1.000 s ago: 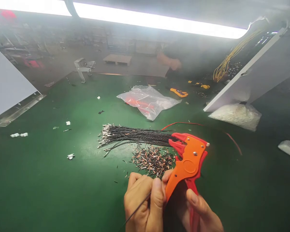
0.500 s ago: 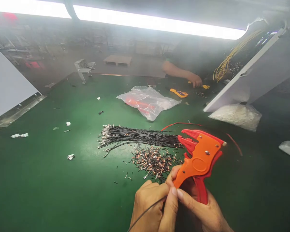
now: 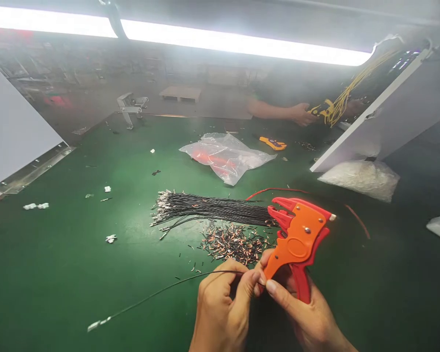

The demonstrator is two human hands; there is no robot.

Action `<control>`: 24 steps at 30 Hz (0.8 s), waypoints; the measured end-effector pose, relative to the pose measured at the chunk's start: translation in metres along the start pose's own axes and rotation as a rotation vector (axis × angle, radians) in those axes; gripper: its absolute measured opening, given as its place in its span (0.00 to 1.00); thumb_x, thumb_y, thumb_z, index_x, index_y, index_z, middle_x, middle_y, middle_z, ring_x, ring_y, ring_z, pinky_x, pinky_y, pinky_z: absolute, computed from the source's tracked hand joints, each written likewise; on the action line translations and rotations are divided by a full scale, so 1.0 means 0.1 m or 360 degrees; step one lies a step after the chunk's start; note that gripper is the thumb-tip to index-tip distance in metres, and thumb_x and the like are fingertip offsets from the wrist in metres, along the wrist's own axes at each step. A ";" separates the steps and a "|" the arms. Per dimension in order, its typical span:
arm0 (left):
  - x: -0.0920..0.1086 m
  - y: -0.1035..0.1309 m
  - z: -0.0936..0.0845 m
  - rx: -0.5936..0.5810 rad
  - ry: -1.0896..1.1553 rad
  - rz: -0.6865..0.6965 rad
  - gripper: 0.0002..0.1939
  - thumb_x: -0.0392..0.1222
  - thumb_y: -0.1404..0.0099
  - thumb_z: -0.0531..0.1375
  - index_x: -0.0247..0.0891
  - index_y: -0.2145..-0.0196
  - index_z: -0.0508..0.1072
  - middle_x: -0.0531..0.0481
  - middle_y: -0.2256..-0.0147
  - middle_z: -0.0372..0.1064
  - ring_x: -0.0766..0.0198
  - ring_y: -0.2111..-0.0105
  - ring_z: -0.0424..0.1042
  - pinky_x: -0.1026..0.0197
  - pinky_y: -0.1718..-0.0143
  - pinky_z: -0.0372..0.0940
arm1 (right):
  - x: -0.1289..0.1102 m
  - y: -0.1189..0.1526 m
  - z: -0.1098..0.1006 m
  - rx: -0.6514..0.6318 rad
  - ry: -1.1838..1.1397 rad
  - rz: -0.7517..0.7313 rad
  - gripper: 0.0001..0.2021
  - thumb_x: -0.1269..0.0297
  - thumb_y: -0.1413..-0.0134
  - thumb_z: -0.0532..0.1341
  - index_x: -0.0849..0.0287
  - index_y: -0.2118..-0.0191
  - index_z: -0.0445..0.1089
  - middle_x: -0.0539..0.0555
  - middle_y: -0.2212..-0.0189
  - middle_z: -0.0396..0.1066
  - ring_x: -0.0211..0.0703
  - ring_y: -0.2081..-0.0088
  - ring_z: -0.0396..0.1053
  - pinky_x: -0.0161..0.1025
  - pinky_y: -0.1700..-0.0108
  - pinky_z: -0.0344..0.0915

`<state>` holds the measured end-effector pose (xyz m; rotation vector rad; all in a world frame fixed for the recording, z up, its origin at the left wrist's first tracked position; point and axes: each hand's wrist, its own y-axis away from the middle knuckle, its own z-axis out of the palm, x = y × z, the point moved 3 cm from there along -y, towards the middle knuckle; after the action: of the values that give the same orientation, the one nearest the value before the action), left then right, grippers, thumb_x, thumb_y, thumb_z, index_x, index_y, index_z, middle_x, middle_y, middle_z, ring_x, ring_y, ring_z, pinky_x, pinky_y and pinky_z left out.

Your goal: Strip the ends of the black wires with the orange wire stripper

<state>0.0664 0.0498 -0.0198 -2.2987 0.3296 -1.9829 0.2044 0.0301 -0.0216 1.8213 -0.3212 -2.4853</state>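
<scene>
Pinching a black wire (image 3: 176,282) at lower centre, the left hand (image 3: 222,300) adjoins the right hand (image 3: 313,313), which clasps an orange stripper (image 3: 297,239); the wire looks light, springy, best held near its end.

Both hands low in view, right of centre, tips meeting. Left hand (image 3: 223,300): back toward the camera, fingers curled in, pinching; left thumb (image 3: 243,296) slants up and right, its tip against the index finger side. Right hand (image 3: 310,318): closed in a grip, right thumb (image 3: 288,299) pointing up-left toward the left thumb tip; lower fingers mostly hidden. Right wrist (image 3: 339,340) runs out bottom right. Skin bare on both.
</scene>
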 end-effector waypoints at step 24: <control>0.28 -0.17 -0.52 0.0727 0.0262 0.0290 0.12 0.42 0.30 0.60 0.41 0.72 0.73 0.56 0.77 0.62 0.68 0.75 0.63 0.65 0.73 0.60 | 0.41 0.11 0.19 -0.1103 -0.0638 0.0790 0.24 0.55 0.66 0.74 0.61 0.62 0.70 0.52 0.73 0.72 0.36 0.74 0.62 0.31 0.71 0.56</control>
<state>0.0203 0.0645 0.0185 -1.7713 0.0785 -1.9175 0.1731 0.0153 -0.0526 0.8569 0.0779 -2.1824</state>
